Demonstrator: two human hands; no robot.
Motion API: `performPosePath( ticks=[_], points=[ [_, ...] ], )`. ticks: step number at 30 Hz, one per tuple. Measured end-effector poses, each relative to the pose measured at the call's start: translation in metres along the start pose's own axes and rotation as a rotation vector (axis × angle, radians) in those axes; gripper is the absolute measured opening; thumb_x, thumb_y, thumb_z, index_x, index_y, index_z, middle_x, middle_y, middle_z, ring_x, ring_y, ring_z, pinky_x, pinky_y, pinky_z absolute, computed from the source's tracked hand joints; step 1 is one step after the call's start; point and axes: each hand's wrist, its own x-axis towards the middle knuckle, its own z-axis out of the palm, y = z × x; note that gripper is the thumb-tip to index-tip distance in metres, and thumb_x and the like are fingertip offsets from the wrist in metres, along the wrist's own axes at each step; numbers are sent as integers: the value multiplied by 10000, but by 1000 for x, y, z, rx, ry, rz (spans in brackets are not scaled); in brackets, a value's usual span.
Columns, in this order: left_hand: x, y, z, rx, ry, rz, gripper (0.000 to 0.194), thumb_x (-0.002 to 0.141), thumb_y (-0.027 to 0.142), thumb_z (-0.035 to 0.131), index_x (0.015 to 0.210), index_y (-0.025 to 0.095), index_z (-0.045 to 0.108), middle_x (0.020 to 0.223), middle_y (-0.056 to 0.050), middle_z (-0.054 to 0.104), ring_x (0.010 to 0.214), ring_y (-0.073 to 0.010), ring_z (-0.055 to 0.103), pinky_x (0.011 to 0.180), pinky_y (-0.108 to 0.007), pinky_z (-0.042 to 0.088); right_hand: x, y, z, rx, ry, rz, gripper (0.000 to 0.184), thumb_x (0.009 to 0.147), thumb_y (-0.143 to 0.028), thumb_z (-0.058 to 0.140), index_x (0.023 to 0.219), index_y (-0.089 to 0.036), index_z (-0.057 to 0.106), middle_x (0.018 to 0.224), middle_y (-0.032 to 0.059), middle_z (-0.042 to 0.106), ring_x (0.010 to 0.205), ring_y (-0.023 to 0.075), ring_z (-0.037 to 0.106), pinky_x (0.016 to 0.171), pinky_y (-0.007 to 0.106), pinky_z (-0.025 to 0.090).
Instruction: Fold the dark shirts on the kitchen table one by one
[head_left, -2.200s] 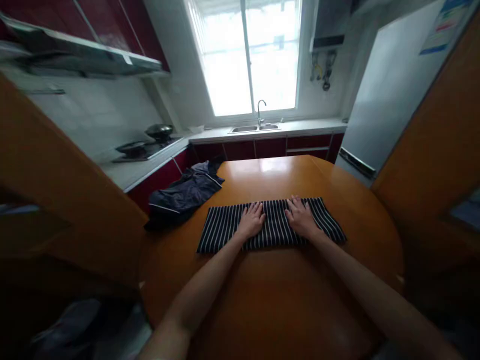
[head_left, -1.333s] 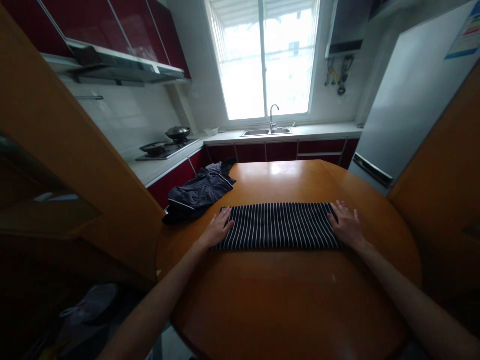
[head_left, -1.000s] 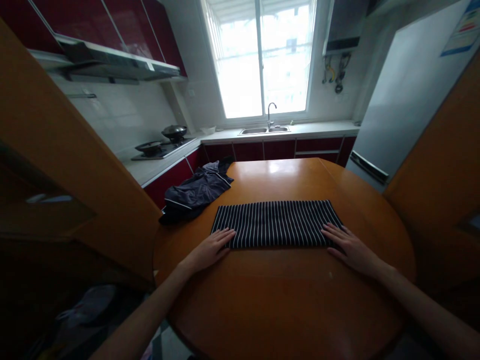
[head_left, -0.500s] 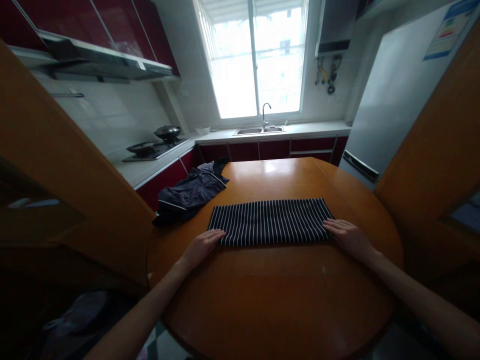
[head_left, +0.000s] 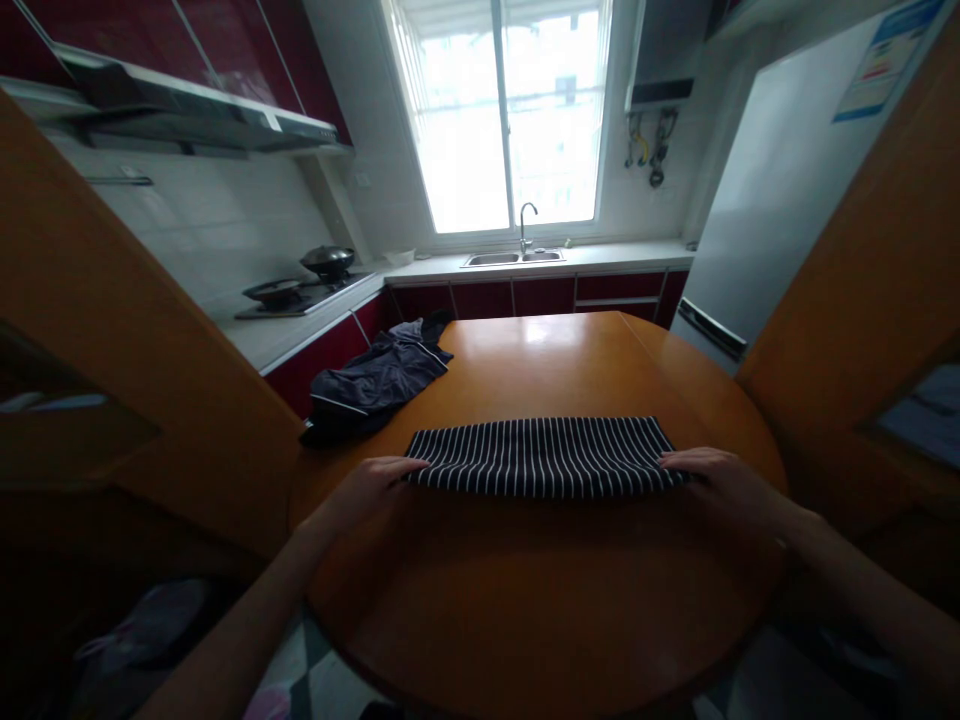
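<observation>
A folded black cloth with white stripes (head_left: 536, 458) lies lengthwise across the wooden table (head_left: 555, 590). Its near edge sags slightly between my hands and looks lifted off the tabletop at both ends. At the near left corner, my left hand (head_left: 379, 478) pinches the fabric, fingers on top and the thumb hidden. My right hand (head_left: 716, 475) grips the near right corner the same way, fingertips over the cloth. What kind of article the striped cloth is cannot be made out while folded.
A crumpled dark garment with white piping (head_left: 379, 375) lies on the table's left edge. Behind are a stove with pans (head_left: 328, 262), a counter with a sink (head_left: 514, 257), and a fridge (head_left: 780, 190) at right. Wooden door frames (head_left: 150, 290) flank the table.
Both hands have gone from resting on the striped cloth to gripping its near corners, moving slightly outward. The cloth has shifted a little toward me and its near edge has risen.
</observation>
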Motion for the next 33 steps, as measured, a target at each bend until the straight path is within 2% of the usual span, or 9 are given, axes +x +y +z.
performPosePath(
  ticks=[7,10,13,15,18,22,26,30,33],
  points=[
    [19,26,-83,-122,-152,-102,312,857,358,610,1075,205,771,907,-16,778,760,-195,706,703,-247,559,24,-38,-84,388,-157,69,229,856,-344,601,880,-176,755,881,89,714,801,220,657,720,311,530],
    [39,28,-120,-159,-220,-123,295,846,386,655,1001,165,773,896,12,770,800,-163,688,724,-208,541,45,-33,-121,448,-158,132,239,840,-386,662,828,-161,741,779,58,682,707,173,608,627,260,484],
    [69,13,-133,-280,-305,-215,306,846,355,652,979,98,751,899,16,762,841,-139,672,769,-204,530,75,-11,-135,528,-138,288,257,796,-388,717,850,-138,742,787,55,705,708,156,621,639,240,492],
    [92,-4,-119,-445,-365,-346,322,803,366,706,971,95,748,918,-18,767,843,-162,683,769,-237,548,98,6,-125,625,-145,413,253,774,-359,727,865,-123,734,825,71,727,734,160,647,675,250,514],
    [120,-33,-73,-656,-471,-544,411,622,436,860,875,127,761,880,-85,765,793,-226,705,725,-303,577,131,27,-86,696,-228,581,217,715,-314,745,801,-116,722,779,79,723,672,149,641,616,233,516],
    [140,-66,-12,-658,-523,-596,509,516,526,895,810,138,750,834,-76,749,764,-204,680,686,-259,543,158,41,-24,487,-263,718,156,694,-269,736,711,-119,696,663,46,673,571,118,586,515,203,459],
    [155,-90,-6,-343,-497,-561,565,628,658,766,863,145,746,771,-58,727,704,-196,664,595,-226,495,167,52,8,357,-229,745,115,721,-226,690,683,-118,679,605,19,631,538,116,560,477,201,403],
    [168,-68,-10,120,-292,-409,484,815,543,640,1028,118,731,1018,-152,739,1010,-306,676,871,-333,516,170,59,12,221,-194,759,142,756,-243,657,758,-111,710,686,72,670,686,196,638,558,249,463],
    [167,-9,25,153,-105,-165,509,977,412,436,1395,141,537,1441,-135,547,1347,-261,484,1128,-348,345,169,34,27,15,-1,712,297,836,-282,593,1043,-108,717,1004,174,710,1024,310,641,804,366,519]
  ],
)
